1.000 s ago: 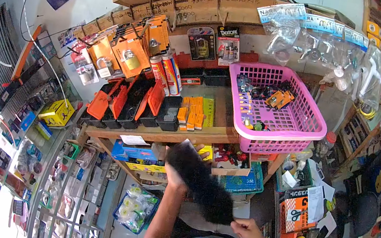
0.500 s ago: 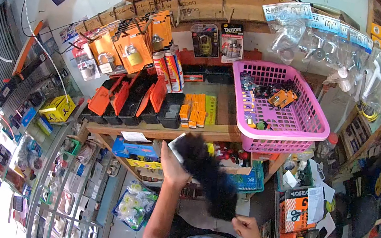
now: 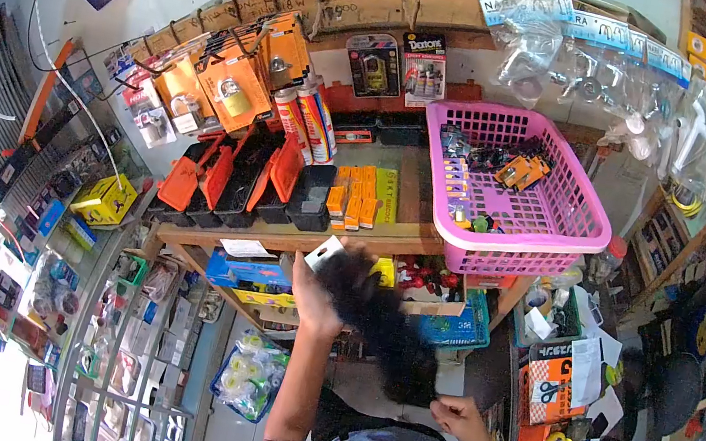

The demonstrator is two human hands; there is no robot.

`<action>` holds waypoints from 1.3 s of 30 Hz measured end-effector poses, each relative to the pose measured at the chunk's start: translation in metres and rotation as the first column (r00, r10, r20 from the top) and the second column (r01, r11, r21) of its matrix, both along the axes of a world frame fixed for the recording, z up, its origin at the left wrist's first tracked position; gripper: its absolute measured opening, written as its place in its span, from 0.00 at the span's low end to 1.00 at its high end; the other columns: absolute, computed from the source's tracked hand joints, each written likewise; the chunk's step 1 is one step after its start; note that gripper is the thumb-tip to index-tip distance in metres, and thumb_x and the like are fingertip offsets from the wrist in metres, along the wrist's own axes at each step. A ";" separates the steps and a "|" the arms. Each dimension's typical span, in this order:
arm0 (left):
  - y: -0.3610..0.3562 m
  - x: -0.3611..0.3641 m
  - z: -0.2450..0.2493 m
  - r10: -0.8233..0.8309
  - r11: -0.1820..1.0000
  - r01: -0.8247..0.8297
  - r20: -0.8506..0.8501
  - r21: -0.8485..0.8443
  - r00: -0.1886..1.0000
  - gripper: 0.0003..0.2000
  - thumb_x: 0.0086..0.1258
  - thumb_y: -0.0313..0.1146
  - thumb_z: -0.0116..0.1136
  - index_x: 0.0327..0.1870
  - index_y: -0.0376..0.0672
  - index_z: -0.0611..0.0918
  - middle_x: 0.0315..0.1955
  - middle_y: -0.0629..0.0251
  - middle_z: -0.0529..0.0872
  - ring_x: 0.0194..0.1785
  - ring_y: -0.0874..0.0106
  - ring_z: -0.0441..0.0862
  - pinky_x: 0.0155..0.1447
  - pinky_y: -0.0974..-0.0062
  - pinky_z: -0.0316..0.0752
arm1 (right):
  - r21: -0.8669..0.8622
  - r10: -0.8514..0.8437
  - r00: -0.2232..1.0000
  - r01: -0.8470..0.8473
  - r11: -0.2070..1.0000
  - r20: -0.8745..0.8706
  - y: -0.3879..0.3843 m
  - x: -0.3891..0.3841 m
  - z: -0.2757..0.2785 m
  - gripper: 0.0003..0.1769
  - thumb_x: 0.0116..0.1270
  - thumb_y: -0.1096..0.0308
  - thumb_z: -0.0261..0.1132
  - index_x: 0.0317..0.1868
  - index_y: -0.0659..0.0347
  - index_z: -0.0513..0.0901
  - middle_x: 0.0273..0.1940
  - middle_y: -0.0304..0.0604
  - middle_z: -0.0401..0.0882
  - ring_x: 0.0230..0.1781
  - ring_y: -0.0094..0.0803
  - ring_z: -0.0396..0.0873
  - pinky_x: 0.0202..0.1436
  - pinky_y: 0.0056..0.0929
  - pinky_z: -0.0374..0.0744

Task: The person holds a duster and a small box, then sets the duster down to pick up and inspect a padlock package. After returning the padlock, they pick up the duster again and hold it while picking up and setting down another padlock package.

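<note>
My left hand point(image 3: 317, 308) is raised in front of the wooden shelf, closed on a white card-like packet point(image 3: 324, 251) with a hanging hole. The rest of that packet is hidden behind a fluffy black duster point(image 3: 382, 328). Lower right, my right hand point(image 3: 458, 418) is curled in a fist at the duster's near end, gripping it. The duster slants from there up to the packet and lies against it, its upper part slightly blurred.
A pink basket point(image 3: 512, 246) with small packets stands on the wooden shelf point(image 3: 396, 240). Black bins with orange lids point(image 3: 284, 172) and small orange boxes point(image 3: 353, 200) are beside it. Padlock packs point(image 3: 230, 92) hang above. A glass display case point(image 3: 95, 308) stands left.
The duster's upper part has shifted slightly over the packet in my left hand. Both hands keep their grip. The whole view has turned slightly.
</note>
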State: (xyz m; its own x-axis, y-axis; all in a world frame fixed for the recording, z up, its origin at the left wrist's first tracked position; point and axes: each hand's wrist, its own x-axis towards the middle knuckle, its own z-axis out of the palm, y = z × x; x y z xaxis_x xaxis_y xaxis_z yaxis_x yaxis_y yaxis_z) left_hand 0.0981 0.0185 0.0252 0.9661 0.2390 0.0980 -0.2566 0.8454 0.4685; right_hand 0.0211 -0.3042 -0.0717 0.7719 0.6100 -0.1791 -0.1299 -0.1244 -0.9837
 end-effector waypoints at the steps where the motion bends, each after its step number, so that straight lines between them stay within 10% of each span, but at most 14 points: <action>1: -0.008 -0.007 0.010 -0.068 0.994 0.072 0.053 -0.081 0.996 0.36 0.74 0.63 0.32 0.67 0.39 0.70 0.58 0.49 0.79 0.61 0.46 0.75 0.67 0.48 0.67 | 0.002 -0.001 1.000 0.001 1.000 -0.002 0.000 0.000 0.000 0.20 0.73 0.63 0.62 0.23 0.64 0.71 0.20 0.27 0.62 0.23 0.15 0.59 0.24 0.23 0.60; 3: -0.006 -0.006 0.001 -0.127 0.992 0.124 0.160 0.029 0.979 0.36 0.74 0.62 0.34 0.68 0.39 0.68 0.59 0.50 0.78 0.62 0.46 0.74 0.68 0.49 0.66 | -0.035 -0.085 0.994 0.087 0.996 0.061 0.003 0.000 0.003 0.19 0.72 0.64 0.62 0.24 0.64 0.71 0.21 0.27 0.61 0.24 0.15 0.59 0.25 0.22 0.60; 5: -0.041 -0.007 0.038 0.401 0.862 -0.337 -0.104 0.378 0.910 0.37 0.72 0.64 0.37 0.67 0.39 0.68 0.59 0.51 0.78 0.61 0.45 0.75 0.66 0.45 0.67 | -0.019 -0.085 0.996 0.086 0.996 0.041 0.009 0.001 0.014 0.20 0.72 0.64 0.62 0.23 0.64 0.71 0.20 0.27 0.61 0.24 0.15 0.59 0.25 0.22 0.60; 10: -0.025 -0.003 0.009 -0.257 0.966 0.250 0.318 0.064 0.913 0.26 0.76 0.54 0.37 0.64 0.44 0.73 0.57 0.55 0.80 0.61 0.53 0.76 0.67 0.54 0.70 | -0.003 -0.055 0.998 0.056 0.998 0.039 0.014 0.008 0.008 0.20 0.73 0.62 0.62 0.23 0.64 0.71 0.20 0.27 0.62 0.23 0.15 0.60 0.25 0.23 0.60; 11: -0.029 0.001 0.011 0.179 0.967 -0.163 -0.068 0.194 0.982 0.31 0.72 0.61 0.39 0.64 0.46 0.74 0.58 0.51 0.79 0.62 0.45 0.73 0.65 0.44 0.68 | 0.019 -0.114 0.992 0.113 0.993 0.060 0.015 0.009 0.005 0.20 0.73 0.62 0.62 0.24 0.64 0.72 0.20 0.28 0.63 0.23 0.15 0.60 0.25 0.23 0.60; 13: -0.037 0.003 0.022 0.223 0.960 -0.210 -0.049 0.186 0.974 0.32 0.72 0.62 0.38 0.65 0.45 0.73 0.59 0.51 0.77 0.64 0.44 0.71 0.64 0.43 0.68 | 0.038 -0.166 0.983 0.164 0.986 0.075 0.013 0.009 0.002 0.20 0.73 0.61 0.62 0.24 0.64 0.73 0.20 0.28 0.64 0.23 0.15 0.60 0.25 0.23 0.61; 15: -0.018 -0.002 -0.006 -0.262 0.964 0.254 0.376 0.073 0.889 0.31 0.77 0.56 0.32 0.69 0.41 0.68 0.64 0.54 0.74 0.66 0.51 0.71 0.70 0.51 0.65 | -0.009 0.034 0.999 -0.034 0.999 -0.026 0.008 0.012 0.003 0.19 0.73 0.62 0.63 0.25 0.65 0.76 0.20 0.28 0.65 0.23 0.15 0.60 0.25 0.23 0.62; 17: -0.016 0.001 0.000 -0.212 0.977 0.184 0.385 0.109 0.898 0.31 0.77 0.57 0.30 0.68 0.40 0.68 0.63 0.52 0.74 0.67 0.52 0.71 0.71 0.50 0.62 | 0.018 -0.074 0.997 0.074 0.997 0.035 0.012 0.010 0.001 0.19 0.73 0.63 0.62 0.24 0.63 0.74 0.19 0.28 0.65 0.20 0.14 0.61 0.22 0.21 0.60; 20: -0.022 0.000 0.015 0.104 0.995 -0.104 -0.040 -0.009 0.994 0.34 0.74 0.62 0.33 0.65 0.41 0.72 0.59 0.50 0.77 0.65 0.49 0.72 0.68 0.45 0.65 | 0.033 -0.084 0.992 0.081 0.996 0.098 0.009 0.007 0.001 0.19 0.73 0.65 0.62 0.22 0.61 0.73 0.18 0.27 0.66 0.17 0.14 0.62 0.20 0.20 0.59; 21: -0.007 -0.003 0.000 -0.211 0.976 0.216 0.270 0.011 0.939 0.31 0.77 0.57 0.32 0.63 0.38 0.72 0.59 0.51 0.78 0.63 0.51 0.73 0.69 0.47 0.64 | 0.020 0.012 0.994 -0.015 1.000 0.104 0.007 0.008 0.001 0.19 0.73 0.65 0.62 0.22 0.61 0.74 0.18 0.27 0.66 0.17 0.13 0.62 0.19 0.20 0.59; 25: -0.001 0.003 0.002 0.166 0.981 -0.162 -0.029 0.112 0.986 0.33 0.73 0.62 0.36 0.64 0.41 0.72 0.56 0.52 0.80 0.60 0.50 0.76 0.67 0.45 0.65 | 0.020 -0.111 0.983 0.109 0.994 0.146 -0.001 0.006 -0.007 0.19 0.73 0.65 0.62 0.22 0.61 0.74 0.17 0.27 0.65 0.17 0.13 0.61 0.19 0.20 0.58; 26: -0.003 0.000 0.007 0.108 0.990 -0.112 -0.055 -0.087 0.993 0.34 0.73 0.63 0.38 0.64 0.40 0.71 0.56 0.52 0.80 0.58 0.51 0.77 0.67 0.47 0.67 | 0.036 -0.076 0.992 0.072 0.997 0.096 -0.004 0.005 -0.008 0.19 0.73 0.65 0.62 0.22 0.62 0.73 0.17 0.27 0.64 0.17 0.13 0.61 0.19 0.20 0.58; 29: 0.010 -0.005 -0.005 -0.136 0.991 0.135 0.153 0.013 0.979 0.31 0.77 0.57 0.32 0.65 0.40 0.71 0.61 0.56 0.78 0.63 0.54 0.74 0.69 0.50 0.64 | 0.016 -0.024 0.997 0.023 1.000 0.069 -0.008 0.002 -0.004 0.20 0.73 0.65 0.61 0.21 0.62 0.72 0.17 0.28 0.64 0.17 0.13 0.60 0.19 0.21 0.58; 39: -0.001 0.001 0.001 0.024 0.999 -0.023 -0.010 0.023 1.000 0.33 0.76 0.60 0.34 0.63 0.37 0.72 0.55 0.51 0.81 0.59 0.52 0.77 0.66 0.51 0.69 | -0.059 -0.157 0.977 0.167 0.984 0.147 -0.001 0.000 -0.002 0.17 0.71 0.65 0.63 0.27 0.67 0.72 0.22 0.32 0.60 0.26 0.18 0.60 0.27 0.25 0.64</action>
State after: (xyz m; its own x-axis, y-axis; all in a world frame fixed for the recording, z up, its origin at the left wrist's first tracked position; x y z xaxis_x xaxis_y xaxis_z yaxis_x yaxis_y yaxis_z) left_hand 0.0995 0.0172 0.0258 0.9612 0.2595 0.0937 -0.2714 0.8280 0.4906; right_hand 0.0208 -0.3047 -0.0739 0.8799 0.4647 -0.0991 -0.0143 -0.1824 -0.9831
